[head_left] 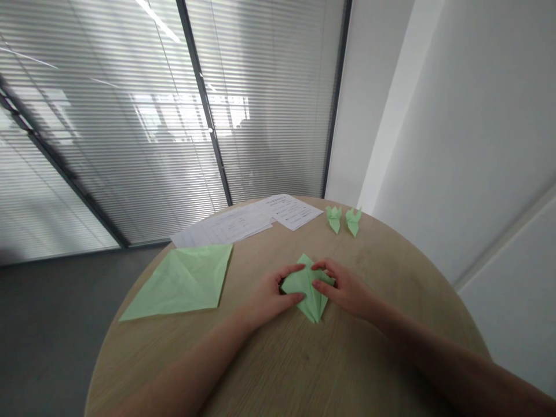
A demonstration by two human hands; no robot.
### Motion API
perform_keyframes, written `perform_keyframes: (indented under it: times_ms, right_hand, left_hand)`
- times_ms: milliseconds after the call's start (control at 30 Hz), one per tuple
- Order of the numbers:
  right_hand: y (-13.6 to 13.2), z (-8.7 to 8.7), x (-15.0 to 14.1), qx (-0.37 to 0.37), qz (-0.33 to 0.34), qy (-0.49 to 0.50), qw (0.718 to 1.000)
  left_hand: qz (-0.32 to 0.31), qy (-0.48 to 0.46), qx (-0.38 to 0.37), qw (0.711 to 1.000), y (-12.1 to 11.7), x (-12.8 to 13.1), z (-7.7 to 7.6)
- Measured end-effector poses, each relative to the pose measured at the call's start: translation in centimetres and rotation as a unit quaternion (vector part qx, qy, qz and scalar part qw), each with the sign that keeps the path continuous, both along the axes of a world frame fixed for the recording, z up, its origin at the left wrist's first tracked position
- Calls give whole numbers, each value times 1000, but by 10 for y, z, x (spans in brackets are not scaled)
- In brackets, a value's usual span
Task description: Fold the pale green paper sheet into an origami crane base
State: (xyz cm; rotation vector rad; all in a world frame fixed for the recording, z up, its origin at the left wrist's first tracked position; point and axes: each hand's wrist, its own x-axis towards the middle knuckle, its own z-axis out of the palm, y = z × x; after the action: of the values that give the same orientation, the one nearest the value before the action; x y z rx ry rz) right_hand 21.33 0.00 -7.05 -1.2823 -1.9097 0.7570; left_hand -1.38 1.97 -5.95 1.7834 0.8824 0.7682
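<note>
A folded pale-green paper diamond (pixel 306 285) is held by left hand (pixel 277 293) and right hand (pixel 345 289), a pale-green paper sheet (pixel 185 278) spread left of it.

The round table (pixel 299 365) looks like smooth, matt wood with grain lines. On the middle of the table, the folded piece (pixel 303 282) is dull green paper with crisp creases. At the table's left side, the big sheet (pixel 186 281) is green paper too, a bit wrinkly. At the table's far edge, the pages (pixel 221 226) look like thin paper. Behind the table, the glass (pixel 278 116) is shiny.
</note>
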Motion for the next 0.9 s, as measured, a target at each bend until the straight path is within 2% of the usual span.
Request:
perform_keyframes:
  times_ms: [133,333,533,733,900]
  right_hand:
    - [0,-4,-1,5,-5,10,1000]
    - [2,-5,-2,-25,4,23,999]
    - [5,-7,1,-54,43,118,991]
    - [8,-7,6,-103,108,206,967]
    - [9,-5,8,-108,124,239,957]
  left_hand:
    - [-14,23,35,999,-4,-1,3]
    - [-21,20,63,998,-3,-1,1]
    - [-11,-9,14,1000,2,-4,-4]
    - [-38,-47,-56,997,4,-7,-1]
    - [-50,-64,-83,993,6,-8,0]
